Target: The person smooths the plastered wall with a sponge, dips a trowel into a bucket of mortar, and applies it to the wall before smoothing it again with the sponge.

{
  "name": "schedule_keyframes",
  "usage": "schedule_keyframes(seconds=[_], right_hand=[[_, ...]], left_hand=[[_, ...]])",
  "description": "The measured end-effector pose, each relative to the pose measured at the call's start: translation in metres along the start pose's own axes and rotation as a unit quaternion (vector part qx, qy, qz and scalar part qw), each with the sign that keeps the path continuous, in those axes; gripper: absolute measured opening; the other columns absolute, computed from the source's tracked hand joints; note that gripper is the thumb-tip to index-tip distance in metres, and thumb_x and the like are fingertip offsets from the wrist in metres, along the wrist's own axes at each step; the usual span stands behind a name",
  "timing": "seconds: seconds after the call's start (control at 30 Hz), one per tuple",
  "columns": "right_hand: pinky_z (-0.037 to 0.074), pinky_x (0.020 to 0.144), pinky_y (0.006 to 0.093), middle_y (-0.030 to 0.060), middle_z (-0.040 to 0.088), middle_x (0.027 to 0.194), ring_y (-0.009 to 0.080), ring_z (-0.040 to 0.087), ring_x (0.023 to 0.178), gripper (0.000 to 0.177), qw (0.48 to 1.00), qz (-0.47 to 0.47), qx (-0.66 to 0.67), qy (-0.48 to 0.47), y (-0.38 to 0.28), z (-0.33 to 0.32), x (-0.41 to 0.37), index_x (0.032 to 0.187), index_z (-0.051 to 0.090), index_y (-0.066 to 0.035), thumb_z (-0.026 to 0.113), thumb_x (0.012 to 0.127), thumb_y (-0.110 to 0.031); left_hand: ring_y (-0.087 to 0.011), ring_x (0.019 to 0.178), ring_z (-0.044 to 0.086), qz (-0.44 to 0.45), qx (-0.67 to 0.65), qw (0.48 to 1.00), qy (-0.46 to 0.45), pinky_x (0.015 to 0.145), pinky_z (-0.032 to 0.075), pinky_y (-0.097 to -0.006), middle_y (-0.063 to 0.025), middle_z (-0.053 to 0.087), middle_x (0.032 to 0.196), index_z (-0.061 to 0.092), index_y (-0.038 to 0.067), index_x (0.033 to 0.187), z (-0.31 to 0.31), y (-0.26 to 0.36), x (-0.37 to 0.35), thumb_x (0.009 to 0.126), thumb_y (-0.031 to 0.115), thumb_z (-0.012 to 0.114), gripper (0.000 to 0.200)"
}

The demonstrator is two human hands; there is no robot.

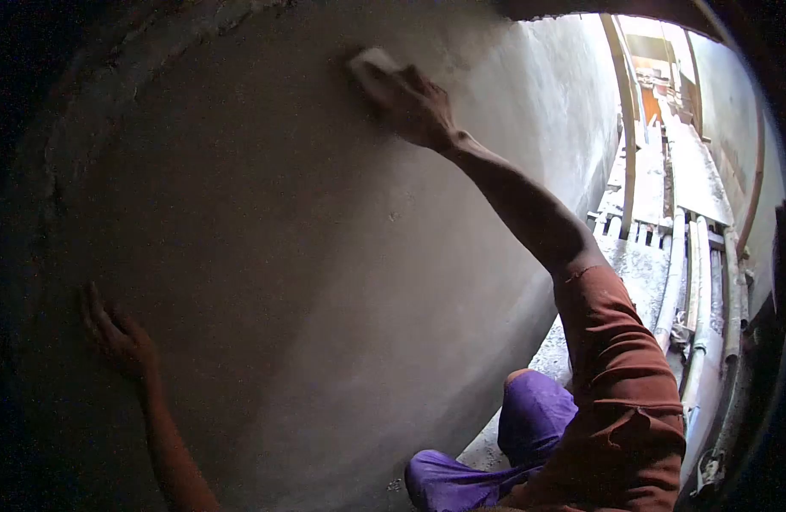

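A grey plastered wall (325,256) fills most of the head view. High on it, my right hand (421,109) is closed around a pale, flat-looking block (372,66), whose face lies against the plaster. Blur and shadow hide whether the block is a sponge or a float. Lower at the left, my left hand (120,341) rests near the wall surface with its fingers stretched out and nothing in it. That side is dim.
On the right runs a narrow walkway of boards (696,171), with bamboo poles (673,273) lying lengthwise. An upright wooden post (625,128) stands close to the wall's far end. My bent knees in purple cloth (534,418) are below.
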State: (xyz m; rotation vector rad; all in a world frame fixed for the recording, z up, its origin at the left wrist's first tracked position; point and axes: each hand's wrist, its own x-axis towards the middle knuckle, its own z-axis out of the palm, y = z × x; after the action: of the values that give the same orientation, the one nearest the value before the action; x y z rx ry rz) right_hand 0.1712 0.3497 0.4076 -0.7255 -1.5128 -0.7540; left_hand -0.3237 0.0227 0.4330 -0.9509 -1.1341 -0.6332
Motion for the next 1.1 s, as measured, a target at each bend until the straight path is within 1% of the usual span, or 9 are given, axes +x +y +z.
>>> schedule_keyframes(seconds=[0.07,0.17,0.23,0.4,0.5,0.63,0.87,0.93,1.1], right_hand=[[0.054,0.095,0.0475,0.0103,0.060,0.124,0.0319,0.059,0.118,0.067,0.998,-0.059,0.003,0.015,-0.012,0.003,0.030,0.152,0.042,-0.040,0.070,0.091,-0.035],[0.052,0.098,0.0455,0.0089,0.060,0.119,0.0296,0.058,0.118,0.067,0.992,-0.099,0.035,0.074,-0.007,-0.006,0.061,0.152,0.043,-0.039,0.070,0.091,-0.031],[0.052,0.099,0.0453,0.0090,0.061,0.118,0.0295,0.058,0.117,0.067,0.989,-0.079,0.061,0.113,0.004,-0.006,0.058,0.151,0.044,-0.039,0.071,0.090,-0.031],[0.053,0.092,0.0488,0.0116,0.061,0.122,0.0345,0.061,0.113,0.063,0.992,0.085,0.091,-0.014,0.042,-0.009,-0.003,0.150,0.047,-0.037,0.069,0.091,-0.048],[0.053,0.091,0.0480,0.0136,0.062,0.118,0.0356,0.062,0.110,0.062,0.991,0.026,0.115,-0.064,-0.003,-0.040,0.019,0.148,0.049,-0.035,0.070,0.091,-0.044],[0.053,0.087,0.0495,0.0145,0.062,0.112,0.0356,0.063,0.108,0.059,0.991,-0.112,0.047,0.058,0.006,-0.005,0.066,0.147,0.052,-0.031,0.069,0.091,-0.036],[0.054,0.086,0.0506,0.0144,0.060,0.114,0.0371,0.063,0.103,0.068,0.998,-0.048,0.032,0.038,0.056,-0.003,0.012,0.150,0.048,-0.034,0.073,0.087,-0.031],[0.054,0.087,0.0495,0.0138,0.060,0.114,0.0373,0.063,0.102,0.070,0.995,0.076,0.070,-0.007,0.044,-0.008,-0.007,0.150,0.047,-0.036,0.074,0.085,-0.026],[0.056,0.086,0.0495,0.0135,0.060,0.115,0.0367,0.063,0.103,0.072,0.996,-0.064,0.050,0.021,0.019,-0.001,0.036,0.149,0.048,-0.036,0.076,0.083,-0.027]], left_hand=[[-0.0332,0.143,0.043,0.025,0.008,1.000,0.010,0.117,0.032,-0.0525,-0.0134,0.045,0.156,0.044,0.012,0.153,-0.019,0.019,0.017,0.111,0.039,0.030,0.052],[-0.0323,0.143,0.043,-0.156,-0.105,0.976,-0.112,0.117,0.033,-0.0518,-0.0142,0.044,0.157,0.044,0.013,0.153,-0.047,0.056,0.033,0.111,0.041,0.030,0.052],[-0.0326,0.143,0.043,0.008,-0.046,0.999,0.008,0.117,0.033,-0.0519,-0.0152,0.043,0.157,0.043,0.013,0.154,-0.009,0.004,0.006,0.111,0.040,0.031,0.052],[-0.0341,0.142,0.043,-0.019,0.007,1.000,-0.023,0.117,0.032,-0.0527,-0.0155,0.043,0.157,0.041,0.012,0.155,-0.017,0.013,0.009,0.111,0.039,0.030,0.053],[-0.0345,0.143,0.043,-0.003,-0.004,1.000,-0.009,0.118,0.031,-0.0529,-0.0156,0.042,0.157,0.041,0.011,0.155,-0.011,0.011,0.009,0.111,0.038,0.030,0.053],[-0.0349,0.144,0.041,0.030,-0.014,0.999,0.025,0.119,0.030,-0.0528,-0.0160,0.042,0.158,0.044,0.010,0.153,-0.001,0.003,0.010,0.111,0.038,0.030,0.053],[-0.0353,0.147,0.038,-0.003,-0.004,1.000,0.028,0.120,0.029,-0.0521,-0.0164,0.043,0.157,0.046,0.010,0.152,-0.003,0.006,0.008,0.111,0.037,0.031,0.051],[-0.0353,0.146,0.039,0.030,-0.011,0.999,0.031,0.119,0.030,-0.0514,-0.0161,0.044,0.157,0.046,0.010,0.152,-0.002,0.002,0.009,0.111,0.035,0.033,0.050],[-0.0352,0.144,0.041,0.019,0.067,0.998,0.008,0.119,0.030,-0.0516,-0.0155,0.045,0.155,0.047,0.010,0.152,-0.002,0.001,0.005,0.111,0.033,0.033,0.049]])
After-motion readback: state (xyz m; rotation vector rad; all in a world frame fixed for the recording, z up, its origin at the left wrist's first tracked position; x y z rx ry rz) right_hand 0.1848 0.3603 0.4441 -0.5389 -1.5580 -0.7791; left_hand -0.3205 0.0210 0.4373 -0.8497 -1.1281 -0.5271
